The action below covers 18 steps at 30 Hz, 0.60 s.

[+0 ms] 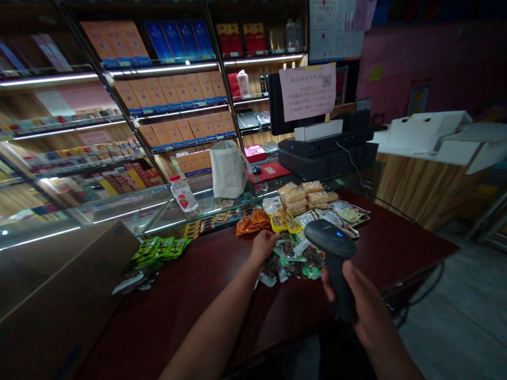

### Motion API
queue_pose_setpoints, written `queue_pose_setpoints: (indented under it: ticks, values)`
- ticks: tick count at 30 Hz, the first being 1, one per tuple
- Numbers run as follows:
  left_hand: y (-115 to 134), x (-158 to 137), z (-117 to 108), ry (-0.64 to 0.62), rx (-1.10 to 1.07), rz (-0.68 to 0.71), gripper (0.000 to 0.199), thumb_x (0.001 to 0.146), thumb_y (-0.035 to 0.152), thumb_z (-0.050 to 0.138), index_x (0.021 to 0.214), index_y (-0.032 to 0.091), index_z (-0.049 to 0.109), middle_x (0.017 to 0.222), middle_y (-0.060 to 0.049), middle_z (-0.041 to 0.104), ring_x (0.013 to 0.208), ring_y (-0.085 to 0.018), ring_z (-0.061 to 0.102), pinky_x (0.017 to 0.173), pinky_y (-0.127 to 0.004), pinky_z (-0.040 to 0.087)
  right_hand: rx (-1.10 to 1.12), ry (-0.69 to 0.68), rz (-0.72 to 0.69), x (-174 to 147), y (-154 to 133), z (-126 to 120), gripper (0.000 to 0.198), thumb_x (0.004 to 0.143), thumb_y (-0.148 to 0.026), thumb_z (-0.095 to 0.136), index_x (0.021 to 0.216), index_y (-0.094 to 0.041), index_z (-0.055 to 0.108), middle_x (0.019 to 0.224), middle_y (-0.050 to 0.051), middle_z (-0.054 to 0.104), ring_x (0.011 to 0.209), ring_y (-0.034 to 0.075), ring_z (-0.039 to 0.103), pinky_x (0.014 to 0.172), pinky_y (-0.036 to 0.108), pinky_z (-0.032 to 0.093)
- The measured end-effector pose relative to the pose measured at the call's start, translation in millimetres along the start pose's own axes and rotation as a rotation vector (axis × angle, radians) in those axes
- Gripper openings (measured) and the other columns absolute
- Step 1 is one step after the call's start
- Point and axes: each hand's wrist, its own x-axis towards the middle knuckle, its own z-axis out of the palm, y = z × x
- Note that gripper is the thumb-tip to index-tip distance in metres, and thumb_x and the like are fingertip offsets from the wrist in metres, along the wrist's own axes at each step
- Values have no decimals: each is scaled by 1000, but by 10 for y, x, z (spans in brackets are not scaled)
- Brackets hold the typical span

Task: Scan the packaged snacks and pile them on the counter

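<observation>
A dark handheld barcode scanner (331, 243) with a small blue light is wrapped in my right hand (358, 295), its head raised over the counter. My left hand (264, 246) reaches to the snack pile, fingers curled together at its left edge; whatever they pinch is hidden. Beside those fingertips lie a yellow snack packet (284, 220) and orange packets (252, 221). Clear and green packets of dark food (291, 258) are heaped nearer to me. Behind them are stacked pale-yellow wrapped snacks (304, 198), with flat white packets (341, 216) at their right.
Green packets (160, 248) lie beside a cardboard box (63, 279) at left. A bottle (183, 194) and white bag (227, 169) stand on the glass case. A monitor with a paper notice (308, 92) stands behind the red-brown counter (198, 301); a cable hangs at right.
</observation>
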Motion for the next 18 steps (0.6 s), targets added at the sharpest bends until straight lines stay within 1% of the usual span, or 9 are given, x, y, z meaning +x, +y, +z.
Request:
queue_pose_setpoints:
  ticks: [2,5,8,10,12,15,17,18]
  values:
    - [-15,25,24,-12,-96,-24,20,70,33,73,67,18,60,64,-1,63,63,-15,58,61,-25,41,-7,0,-2,-16,-17,10,52,89,-66,55,79,-17,70,54,0,58,53,13,48,51,24,35]
    - [-46,26,-16,-19,-233,-64,16,68,30,71,69,17,62,61,0,61,55,-13,56,57,-25,43,-12,-10,0,-50,-38,11,53,88,-66,54,80,-17,70,53,0,57,52,13,47,50,24,35]
    - [-112,-2,-180,6,-306,-94,17,68,29,70,75,16,62,61,2,60,53,-11,54,54,-22,42,-20,-19,3,-80,-43,-3,53,89,-66,53,80,-17,70,53,0,57,52,13,46,50,25,34]
    - [-168,-25,-310,23,-307,-117,19,70,33,69,77,17,62,59,4,57,49,-9,50,50,-20,38,-31,-20,-2,-90,-39,-2,53,89,-66,53,80,-17,70,53,0,57,52,14,46,50,26,34]
    - [-213,-38,-392,13,-279,-149,23,74,38,68,75,17,60,56,5,54,46,-8,47,46,-19,35,-38,-21,-2,-97,-35,25,53,89,-66,54,80,-17,70,53,0,58,52,15,47,51,26,34]
    - [-224,-20,-360,-58,-206,-211,33,80,46,67,70,16,60,55,3,54,44,-8,46,44,-21,35,-39,-32,33,-124,-36,109,52,86,-68,57,79,-17,69,51,0,58,50,15,46,51,26,33]
    - [-188,20,-260,-103,-165,-239,35,84,47,66,75,13,62,61,0,59,50,-11,53,48,-23,42,-44,-50,41,-168,-43,166,51,85,-68,58,77,-18,67,51,0,58,49,15,46,50,26,32]
    - [-160,45,-205,-118,-153,-244,33,87,46,65,82,12,64,70,-2,63,57,-12,57,53,-25,47,-51,-61,36,-198,-47,188,51,85,-68,59,76,-18,66,51,0,58,49,15,46,49,26,31]
